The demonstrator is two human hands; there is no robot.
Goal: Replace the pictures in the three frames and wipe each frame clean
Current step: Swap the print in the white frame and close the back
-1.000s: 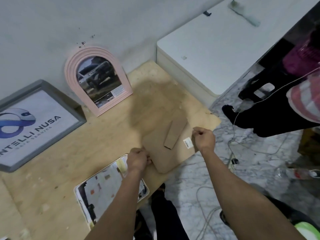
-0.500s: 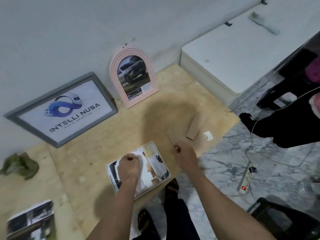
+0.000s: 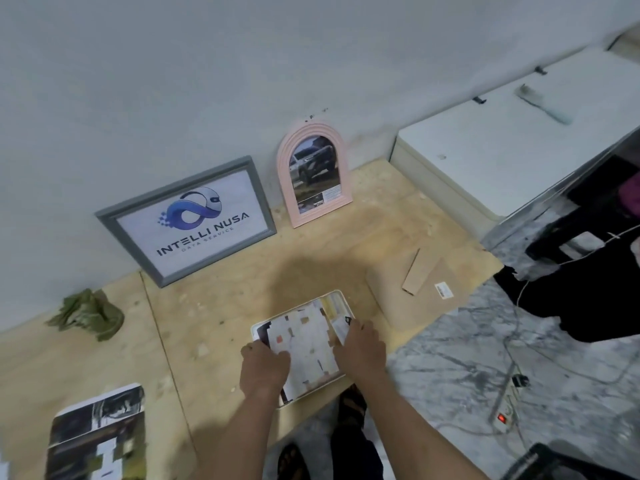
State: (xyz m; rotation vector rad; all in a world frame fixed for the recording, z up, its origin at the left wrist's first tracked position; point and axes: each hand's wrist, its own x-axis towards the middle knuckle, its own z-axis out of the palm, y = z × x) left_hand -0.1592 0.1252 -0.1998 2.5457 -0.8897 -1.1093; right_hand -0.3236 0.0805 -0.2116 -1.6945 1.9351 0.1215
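A white frame (image 3: pixel 341 299) lies flat near the front edge of the wooden board (image 3: pixel 221 306), with a picture (image 3: pixel 304 344) lying in it. My left hand (image 3: pixel 265 367) rests on the picture's left side and my right hand (image 3: pixel 360 348) on its right side, fingers pressing at its edges. A brown backing board (image 3: pixel 412 299) with its stand lies to the right. A grey frame (image 3: pixel 187 220) with a logo and a pink arched frame (image 3: pixel 313 174) with a car photo lean on the wall. A green cloth (image 3: pixel 88 313) lies at the left.
A loose printed picture (image 3: pixel 98 434) lies at the lower left. A white cabinet (image 3: pixel 512 133) stands at the right rear. On the marble floor are a power strip (image 3: pixel 504 408) with cables and a black stool (image 3: pixel 588 233). My feet show below the board.
My hands left the brown backing board and moved left onto the picture in the white frame. The view swung left, bringing the cloth and loose picture into sight.
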